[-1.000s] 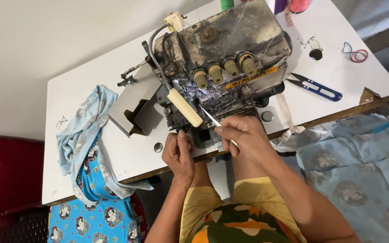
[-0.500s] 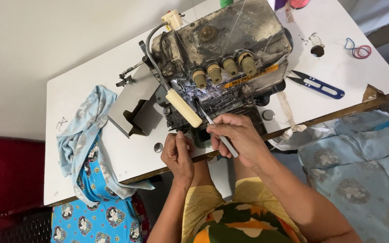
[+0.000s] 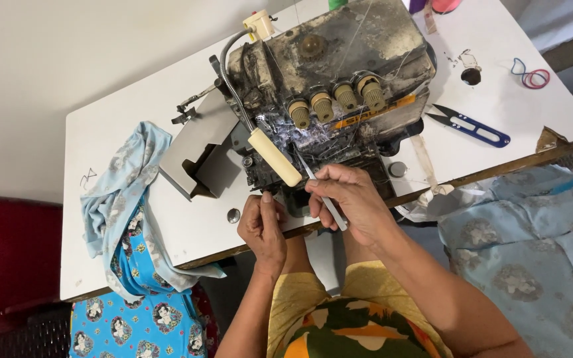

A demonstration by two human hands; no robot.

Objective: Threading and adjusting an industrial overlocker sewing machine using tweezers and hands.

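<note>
**Tweezers Working at the Front of the Overlock Machine**

The white surface (image 3: 167,219) is carrying a worn overlock machine (image 3: 339,73) toward its far edge, front face turned to the person. Light blue printed fabric (image 3: 124,219) is draping over the near-left edge, probably set aside to leave the machine front open. Blue thread snips (image 3: 472,126) are lying near the right edge, within reach.

The right hand (image 3: 353,202) is grasping slim metal tweezers (image 3: 323,195) in a pinch, apparently for fine control. Their long axis is running diagonally, tip pointing up and left into the threading area. The left hand (image 3: 263,225) is resting clenched at the near edge, just below the cream lamp (image 3: 274,157); whether it is pinching thread cannot be told.
</note>
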